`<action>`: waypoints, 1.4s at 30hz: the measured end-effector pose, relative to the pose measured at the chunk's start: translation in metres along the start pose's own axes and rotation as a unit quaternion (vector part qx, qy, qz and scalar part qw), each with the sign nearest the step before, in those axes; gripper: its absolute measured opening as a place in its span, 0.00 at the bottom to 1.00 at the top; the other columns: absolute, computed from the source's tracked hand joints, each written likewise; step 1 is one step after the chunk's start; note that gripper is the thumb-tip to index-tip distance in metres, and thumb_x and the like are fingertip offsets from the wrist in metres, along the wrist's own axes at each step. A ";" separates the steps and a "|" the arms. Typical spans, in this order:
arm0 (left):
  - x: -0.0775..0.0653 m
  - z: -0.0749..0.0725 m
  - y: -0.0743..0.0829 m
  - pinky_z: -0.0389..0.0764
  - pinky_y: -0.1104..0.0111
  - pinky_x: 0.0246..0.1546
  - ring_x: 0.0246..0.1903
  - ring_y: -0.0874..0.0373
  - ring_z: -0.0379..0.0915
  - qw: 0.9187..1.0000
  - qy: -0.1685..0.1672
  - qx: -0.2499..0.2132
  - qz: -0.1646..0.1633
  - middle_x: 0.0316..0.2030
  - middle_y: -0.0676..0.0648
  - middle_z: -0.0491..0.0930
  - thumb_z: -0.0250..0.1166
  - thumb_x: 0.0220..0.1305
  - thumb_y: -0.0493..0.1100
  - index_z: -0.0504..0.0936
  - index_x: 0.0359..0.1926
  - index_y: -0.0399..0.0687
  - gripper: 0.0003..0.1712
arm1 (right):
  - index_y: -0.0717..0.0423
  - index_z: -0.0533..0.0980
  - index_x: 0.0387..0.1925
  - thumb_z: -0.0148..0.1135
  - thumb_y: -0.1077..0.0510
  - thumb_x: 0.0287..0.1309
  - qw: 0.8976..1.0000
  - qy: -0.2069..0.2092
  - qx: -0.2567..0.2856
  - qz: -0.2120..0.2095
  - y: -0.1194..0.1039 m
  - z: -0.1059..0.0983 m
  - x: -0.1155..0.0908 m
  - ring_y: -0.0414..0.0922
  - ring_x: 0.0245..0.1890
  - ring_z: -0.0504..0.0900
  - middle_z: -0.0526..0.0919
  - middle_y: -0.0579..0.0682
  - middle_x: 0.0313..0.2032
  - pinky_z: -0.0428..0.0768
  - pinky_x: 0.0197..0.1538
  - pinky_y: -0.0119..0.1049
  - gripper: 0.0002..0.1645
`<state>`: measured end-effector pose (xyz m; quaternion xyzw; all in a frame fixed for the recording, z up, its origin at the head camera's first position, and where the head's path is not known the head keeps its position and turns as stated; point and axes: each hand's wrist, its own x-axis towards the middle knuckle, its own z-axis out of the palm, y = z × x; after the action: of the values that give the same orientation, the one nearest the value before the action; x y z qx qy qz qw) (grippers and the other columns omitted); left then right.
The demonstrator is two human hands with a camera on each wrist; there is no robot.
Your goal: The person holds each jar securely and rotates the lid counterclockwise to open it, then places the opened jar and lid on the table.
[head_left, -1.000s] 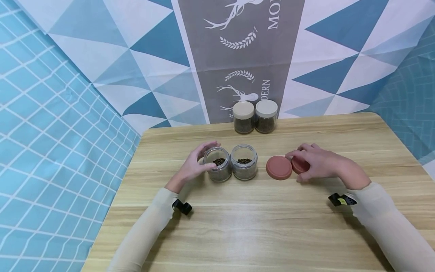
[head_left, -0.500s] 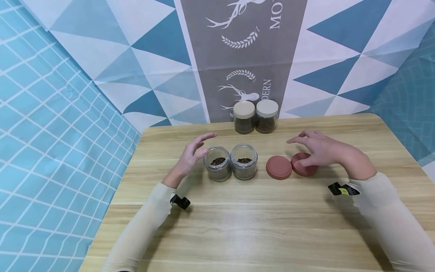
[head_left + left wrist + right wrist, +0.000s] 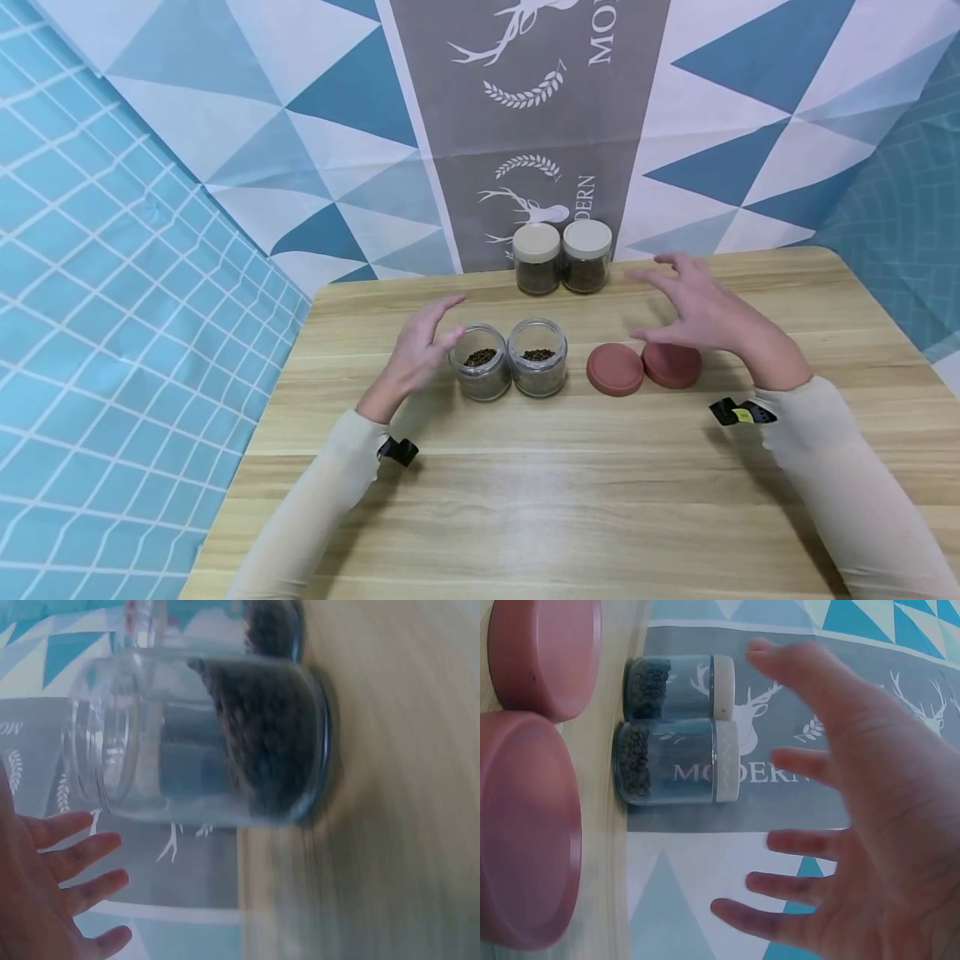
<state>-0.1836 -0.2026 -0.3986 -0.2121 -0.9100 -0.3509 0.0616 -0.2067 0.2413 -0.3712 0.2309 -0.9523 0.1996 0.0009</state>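
Two lidless glass jars stand side by side mid-table, each partly filled with small dark grains. My left hand (image 3: 416,350) is just left of the left jar (image 3: 483,382), fingers spread and holding nothing; in the left wrist view its fingers are beside the jar's mouth. The right jar (image 3: 538,381) appears behind it there. To the right, two reddish round lids lie flat: the left lid (image 3: 615,370) and the right lid (image 3: 672,367). Over the right lid's far edge hovers my right hand (image 3: 701,308), fingers parted, nothing in its grasp.
Near the table's back edge stand two more jars of dark grains, one with a cream lid (image 3: 537,242) and one with a white lid (image 3: 587,239). A patterned cloth (image 3: 360,125) hangs behind the wooden table (image 3: 540,500).
My left hand has let go of the left jar and drawn slightly left. My right hand has released the right lid, leaving it beside the other, and moved up and away toward the back.
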 end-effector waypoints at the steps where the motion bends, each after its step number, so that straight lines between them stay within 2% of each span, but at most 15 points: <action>1: 0.000 0.000 0.000 0.58 0.28 0.86 0.84 0.32 0.65 1.000 0.001 0.018 0.000 0.83 0.35 0.71 0.44 0.80 0.77 0.70 0.84 0.44 0.52 | 0.46 0.70 0.84 0.82 0.38 0.60 1.000 0.014 0.003 -0.001 -0.001 0.000 0.001 0.75 0.77 0.66 0.60 0.73 0.82 0.79 0.64 0.82 0.55; 4: 0.000 0.000 0.000 0.58 0.27 0.85 0.83 0.32 0.66 0.998 0.003 0.067 0.007 0.83 0.35 0.72 0.35 0.73 0.90 0.70 0.84 0.44 0.65 | 0.44 0.70 0.84 0.83 0.39 0.58 0.998 0.054 0.008 -0.007 -0.003 0.001 0.004 0.74 0.79 0.63 0.58 0.73 0.83 0.77 0.65 0.84 0.56; 7: 0.000 0.002 0.000 0.59 0.27 0.83 0.83 0.32 0.67 0.996 0.006 0.086 0.011 0.82 0.35 0.72 0.29 0.67 0.95 0.71 0.83 0.43 0.73 | 0.43 0.71 0.83 0.84 0.39 0.56 0.995 0.097 0.001 -0.014 -0.006 0.004 0.006 0.76 0.80 0.63 0.59 0.74 0.83 0.76 0.65 0.86 0.56; 12: -0.001 0.004 0.000 0.58 0.26 0.84 0.84 0.32 0.65 0.996 0.008 0.083 0.013 0.83 0.34 0.71 0.31 0.70 0.93 0.72 0.82 0.43 0.69 | 0.44 0.76 0.80 0.87 0.40 0.52 0.989 0.147 -0.009 -0.025 -0.007 0.009 0.010 0.77 0.76 0.68 0.65 0.76 0.80 0.75 0.65 0.84 0.54; 18: -0.003 0.007 -0.001 0.56 0.27 0.85 0.85 0.32 0.64 0.998 0.009 0.069 0.010 0.83 0.35 0.72 0.32 0.70 0.92 0.73 0.82 0.43 0.68 | 0.48 0.78 0.77 0.86 0.43 0.51 0.982 0.183 -0.010 -0.045 -0.008 0.013 0.019 0.74 0.69 0.75 0.70 0.78 0.75 0.78 0.63 0.78 0.52; 26: -0.003 0.010 -0.003 0.57 0.27 0.85 0.84 0.31 0.64 0.998 0.014 0.060 0.013 0.82 0.35 0.73 0.36 0.74 0.88 0.74 0.81 0.42 0.64 | 0.45 0.74 0.81 0.86 0.43 0.54 0.984 0.178 0.004 -0.016 -0.017 0.014 0.034 0.77 0.72 0.72 0.67 0.80 0.76 0.78 0.63 0.78 0.54; 33: -0.005 0.011 -0.004 0.60 0.28 0.83 0.83 0.32 0.65 0.999 0.015 0.049 0.014 0.81 0.35 0.74 0.39 0.75 0.86 0.76 0.79 0.41 0.62 | 0.45 0.76 0.79 0.85 0.45 0.57 0.981 0.191 0.005 -0.027 -0.022 0.020 0.050 0.80 0.73 0.71 0.68 0.84 0.73 0.75 0.67 0.79 0.50; 42: -0.005 0.013 -0.004 0.63 0.29 0.80 0.82 0.32 0.66 0.999 0.011 0.044 0.017 0.80 0.34 0.75 0.33 0.70 0.92 0.77 0.78 0.41 0.68 | 0.41 0.72 0.83 0.82 0.41 0.63 0.989 0.147 0.008 0.026 -0.030 0.014 0.075 0.82 0.70 0.70 0.63 0.83 0.77 0.76 0.65 0.77 0.50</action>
<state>-0.1807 -0.1986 -0.4120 -0.2208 -0.9202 -0.3114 0.0871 -0.2589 0.1789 -0.3656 0.1745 -0.9457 0.2390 0.1344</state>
